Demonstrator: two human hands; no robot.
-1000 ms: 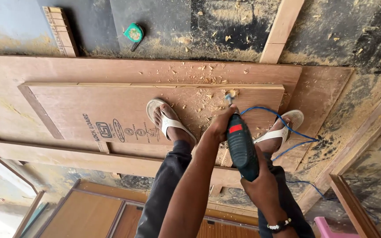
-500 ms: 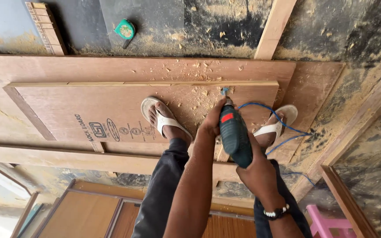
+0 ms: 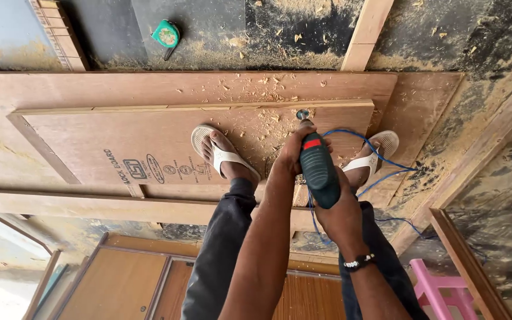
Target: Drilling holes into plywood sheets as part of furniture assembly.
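Plywood board [image 3: 149, 136] is pinned underfoot; a green power tool [image 3: 318, 169] is gripped by both hands, left hand [image 3: 294, 151] and right hand [image 3: 342, 216]. Its blue cord [image 3: 380, 157], near the right foot, could be snagged.

A dark green power drill [image 3: 318, 169] is standing bit-down on the upper edge of a flat brown plywood board [image 3: 120, 148], w/ the left hand [image 3: 291, 155] wrapping its front just left of the body and the right hand [image 3: 342, 219] gripping its rear, nearer the camera. The board is lying on a larger brown wooden sheet [image 3: 90, 89], w/ a foot in a white sandal [image 3: 220, 155] resting on it left of the drill, a 2nd white sandal [image 3: 374, 155] sitting at its right end, and a thin blue cable [image 3: 386, 163] looping betw. drill and that foot. A small green tape measure [image 3: 166, 34] is lying on the floor beyond the sheet, upper left, well apart from the hands, a pale wooden batten [image 3: 365, 32] is running off beyond the sheet to the upper right, and a pink plastic stool [image 3: 440, 290] is sitting at lower right, near the right forearm.
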